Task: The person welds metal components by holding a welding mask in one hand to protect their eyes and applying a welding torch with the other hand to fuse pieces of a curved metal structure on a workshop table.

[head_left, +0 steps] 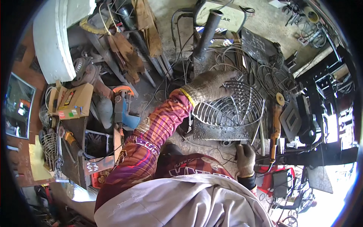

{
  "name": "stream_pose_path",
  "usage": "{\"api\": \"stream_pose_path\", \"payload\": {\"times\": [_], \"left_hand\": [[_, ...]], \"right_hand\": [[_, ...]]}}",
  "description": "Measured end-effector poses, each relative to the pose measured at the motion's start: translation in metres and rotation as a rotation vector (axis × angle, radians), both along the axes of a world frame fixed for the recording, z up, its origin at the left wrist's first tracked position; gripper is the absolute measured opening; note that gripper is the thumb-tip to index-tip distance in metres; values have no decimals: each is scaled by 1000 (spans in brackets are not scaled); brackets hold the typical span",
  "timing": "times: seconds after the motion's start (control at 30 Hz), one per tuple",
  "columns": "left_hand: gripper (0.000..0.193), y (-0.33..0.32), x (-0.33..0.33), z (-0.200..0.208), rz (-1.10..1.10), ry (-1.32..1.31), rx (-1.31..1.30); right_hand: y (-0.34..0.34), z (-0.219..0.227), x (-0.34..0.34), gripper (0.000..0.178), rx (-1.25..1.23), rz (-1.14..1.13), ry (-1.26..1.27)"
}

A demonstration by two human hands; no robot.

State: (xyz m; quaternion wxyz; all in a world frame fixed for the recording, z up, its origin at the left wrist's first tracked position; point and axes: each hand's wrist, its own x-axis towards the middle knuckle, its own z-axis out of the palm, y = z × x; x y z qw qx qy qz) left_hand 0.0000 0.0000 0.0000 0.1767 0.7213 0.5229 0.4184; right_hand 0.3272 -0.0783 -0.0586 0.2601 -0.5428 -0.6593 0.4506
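The wire grille [238,106], a dished half-round of curved bars, lies on the dark metal surface [227,133] in front of us, its longer axis running roughly side to side. Our left hand [207,87], in a knitted glove, reaches over its far left edge, so most of the grille lies to the right of that grip and a little nearer to us. The thumb and fingers there look parted, but we cannot tell whether they close on a bar. Our right hand [246,159], also gloved, is farther off, on the near side of the grille and just clear of its bars; its fingers are curled, and we cannot tell whether that grip holds anything. Of the two, the left is clearly nearer.

Just right of the grille lies an orange-handled power tool [276,125] with a round disc, its length pointing away from us. Beyond the grille are loose dark cables [264,72] and, farther still, a dark metal tube [210,34]. Well to the left of the grille stand a blue-and-orange machine [126,111] and an open cardboard box [77,100].
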Motion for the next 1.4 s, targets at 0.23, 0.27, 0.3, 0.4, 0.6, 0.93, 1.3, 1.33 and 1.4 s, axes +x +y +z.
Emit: {"api": "stream_pose_path", "payload": {"times": [0.23, 0.27, 0.3, 0.4, 0.6, 0.93, 1.3, 1.33, 1.4], "left_hand": [[66, -7, -70, -18, -258, -206, -52], [63, -5, -85, -19, -249, -193, -25], [61, -3, -101, -22, -241, -174, 0], [58, 20, -146, -77, -424, -795, -39], [39, 54, -242, -159, -210, -974, -302], [33, 272, -372, -81, 279, -424, -57], [64, 447, -390, -18, 493, -273, -300], [64, 448, -390, -18, 468, -296, -296], [64, 450, -391, -17, 433, -330, -292]], "right_hand": [[-26, -35, -82, 67, -538, -188, 173], [-31, -44, -91, 66, -530, -275, 246], [-36, -58, -98, 65, -522, -361, 324], [-48, -92, -116, 56, -509, -532, 539], [-49, -93, -168, 54, -242, -692, 198], [-30, -103, -201, 54, -123, -1158, -122], [-41, -136, -165, 61, -34, -1260, 452], [-42, -138, -163, 60, -54, -1254, 466], [-40, -137, -171, 56, -63, -1240, 539]]}}
